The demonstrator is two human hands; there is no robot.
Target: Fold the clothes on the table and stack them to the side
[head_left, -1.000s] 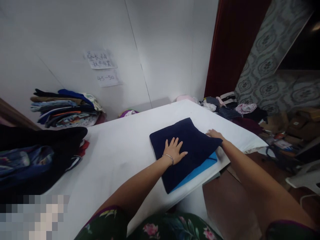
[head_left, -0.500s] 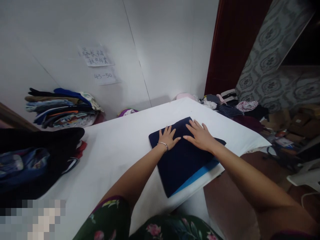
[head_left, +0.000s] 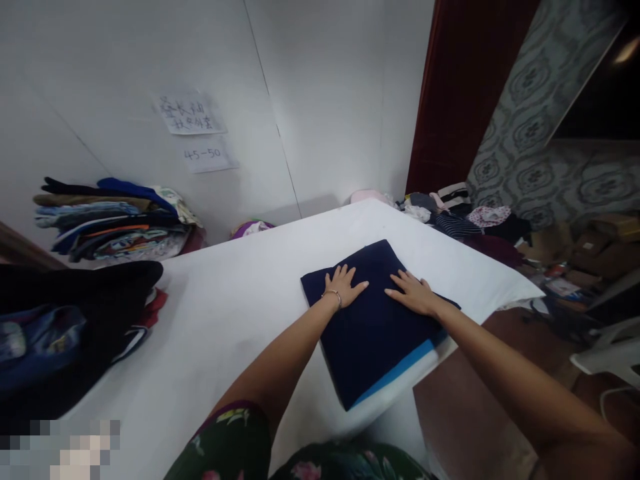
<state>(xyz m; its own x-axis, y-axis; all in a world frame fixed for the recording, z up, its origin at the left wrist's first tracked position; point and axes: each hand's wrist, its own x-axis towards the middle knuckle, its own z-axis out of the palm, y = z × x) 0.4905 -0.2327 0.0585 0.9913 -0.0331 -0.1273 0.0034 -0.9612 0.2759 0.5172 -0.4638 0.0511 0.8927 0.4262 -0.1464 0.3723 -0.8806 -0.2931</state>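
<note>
A folded navy garment lies on the white-covered table, with a bright blue strip showing along its near right edge. Flat on the left part of the cloth rests my left hand, fingers spread, a thin bracelet at the wrist. My right hand lies on the right part, also with its fingers apart and palm down. Neither hand grips the fabric. The exact kind of garment cannot be made out from the folded shape.
Folded clothes are stacked against the wall at the left. Dark garments and jeans are heaped nearer on that side. Beyond the table's right side lie more clothes, cardboard boxes and a white plastic stool.
My right hand has slid across the navy cloth toward its right side and slightly nearer. My left hand stays spread on the left part. The view has shifted a little.
</note>
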